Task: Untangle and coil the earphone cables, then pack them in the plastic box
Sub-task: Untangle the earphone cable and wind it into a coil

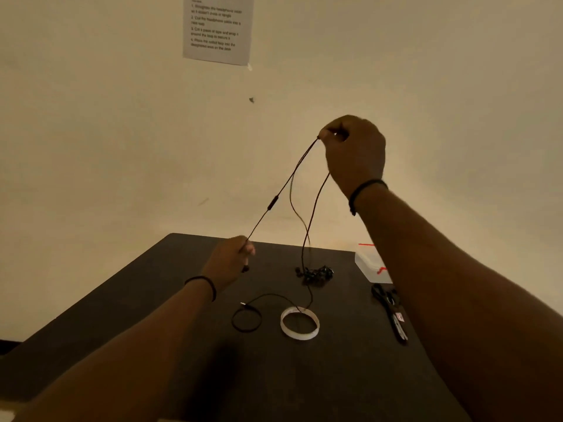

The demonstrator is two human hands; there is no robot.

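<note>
The printed sheet (218,27) on the wall is cut off by the top edge, its text too blurred to read. The right forearm hides much of the plastic box (370,266) and part of the scissors (391,312). The dark tangle of cable (316,274) on the bench (152,315) is too small to trace.

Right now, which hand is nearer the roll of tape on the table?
Left. The left hand holds the earphone cable low, just above the table, up-left of the tape roll. The right hand pinches the cable high above it.
</note>
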